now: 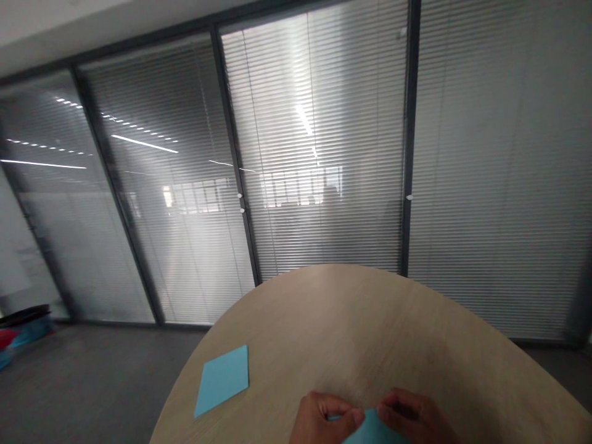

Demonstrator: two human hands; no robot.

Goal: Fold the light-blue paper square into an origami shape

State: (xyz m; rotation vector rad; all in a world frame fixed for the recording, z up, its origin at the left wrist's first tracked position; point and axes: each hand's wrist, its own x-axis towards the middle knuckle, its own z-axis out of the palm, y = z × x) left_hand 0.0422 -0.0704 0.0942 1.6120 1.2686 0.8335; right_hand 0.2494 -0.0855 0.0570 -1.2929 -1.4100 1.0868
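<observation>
- At the bottom of the frame, right of centre, we hold a blue paper (375,433); its lower part runs out of view.
- Our left hand (325,420) has thumb and forefinger clamped on the paper's upper left edge.
- Our right hand (413,419) pinches the upper right edge between thumb and fingers, just beside the left.
- In the lower left, well apart from our hands, we see a blue sheet (224,379) lying flat on the round-edged wooden table (333,320).
- Behind the table we have blinds (319,111) in dark frames, and grey floor (115,376) at lower left.
</observation>
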